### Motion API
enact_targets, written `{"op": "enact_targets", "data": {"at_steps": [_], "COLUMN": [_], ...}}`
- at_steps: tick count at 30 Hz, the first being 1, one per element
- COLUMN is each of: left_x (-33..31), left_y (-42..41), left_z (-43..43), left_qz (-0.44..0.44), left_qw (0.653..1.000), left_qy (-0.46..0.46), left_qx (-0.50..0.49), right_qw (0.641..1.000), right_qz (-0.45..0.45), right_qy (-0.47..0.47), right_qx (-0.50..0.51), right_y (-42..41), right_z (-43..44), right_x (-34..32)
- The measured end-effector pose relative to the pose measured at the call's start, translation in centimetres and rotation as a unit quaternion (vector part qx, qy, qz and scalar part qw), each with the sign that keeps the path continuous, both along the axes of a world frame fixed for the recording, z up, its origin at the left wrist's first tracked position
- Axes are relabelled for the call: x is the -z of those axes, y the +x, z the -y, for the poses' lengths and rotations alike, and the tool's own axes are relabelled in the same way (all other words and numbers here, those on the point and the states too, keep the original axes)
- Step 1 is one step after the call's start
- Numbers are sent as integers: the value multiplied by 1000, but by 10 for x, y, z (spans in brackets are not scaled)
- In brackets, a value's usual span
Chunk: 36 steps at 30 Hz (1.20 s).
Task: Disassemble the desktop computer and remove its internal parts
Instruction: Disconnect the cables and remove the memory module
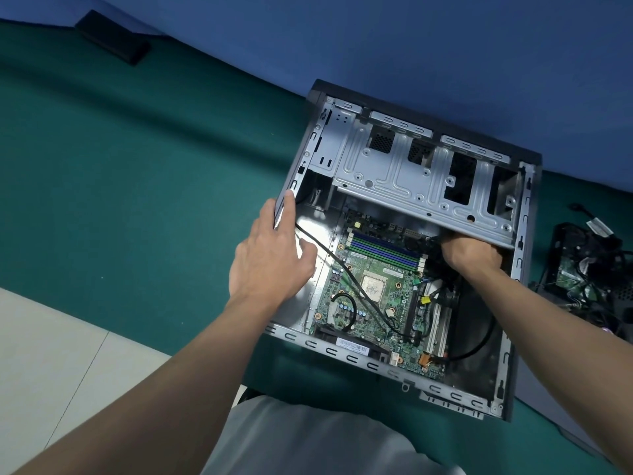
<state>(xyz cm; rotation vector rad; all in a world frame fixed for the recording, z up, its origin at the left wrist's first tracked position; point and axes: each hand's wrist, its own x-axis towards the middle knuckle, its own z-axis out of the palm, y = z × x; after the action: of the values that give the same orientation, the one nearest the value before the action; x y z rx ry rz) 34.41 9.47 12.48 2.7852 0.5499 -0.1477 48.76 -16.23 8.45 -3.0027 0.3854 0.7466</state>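
Fingers of left hand (270,255) spread on one computer case (507,337) — right hand's (469,253) fingers hidden, grip unclear.

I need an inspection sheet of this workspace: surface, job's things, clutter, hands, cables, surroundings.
Surface: green mat, bare at left.
Job's things: open computer case lying on its side; motherboard still inside; drive cage empty.
Clutter: removed parts at right; dark flat object far left.
Hands: left hand steadies the case edge; right hand reaches under the cage, fingers hidden.
Cables: black cable crosses the motherboard.
Surroundings: blue wall; pale floor.
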Motion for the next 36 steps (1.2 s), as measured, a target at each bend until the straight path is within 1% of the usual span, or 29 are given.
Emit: {"op": "enact_targets", "data": {"at_steps": [6, 11, 14, 18, 23, 25, 28, 30, 32, 34, 36], "left_x": [-1, -1, -1, -1, 1, 1, 0, 0, 0, 0, -1], "left_y": [0, 0, 0, 0, 0, 0, 0, 0, 0, 1, 1], "left_z": [0, 1, 0, 0, 0, 0, 0, 0, -1, 0, 0], "left_qz": [-1, -1, 1, 1, 0, 3, 2, 1, 0, -1, -3], "left_qw": [1000, 1000, 1000, 1000, 1000, 1000, 1000, 1000, 1000, 1000, 1000], "left_qy": [-5, -12, -9, -9, -8, -7, -6, -5, -5, -5, -6], "left_qx": [-4, -6, -4, -1, 0, 2, 1, 2, 1, 0, -2], "right_qw": [1000, 1000, 1000, 998, 991, 986, 974, 965, 960, 958, 954], "right_qz": [-5, -14, -18, -39, 10, 45, 107, 114, 114, 117, 119], "right_qy": [22, 6, 16, -3, -43, -48, 0, 26, 68, 144, 220], "right_qx": [-1, -8, -14, -57, -129, -152, -199, -234, -246, -219, -167], "right_y": [1, 0, -1, -7, -20, -30, -44, -55, -64, -73, -81], "right_z": [-3, -4, -4, -3, -2, -3, 0, 5, 6, 6, 4], "right_x": [-1, -4, -5, -10, -16, -17, -16, -14, -14, -18, -25]}}
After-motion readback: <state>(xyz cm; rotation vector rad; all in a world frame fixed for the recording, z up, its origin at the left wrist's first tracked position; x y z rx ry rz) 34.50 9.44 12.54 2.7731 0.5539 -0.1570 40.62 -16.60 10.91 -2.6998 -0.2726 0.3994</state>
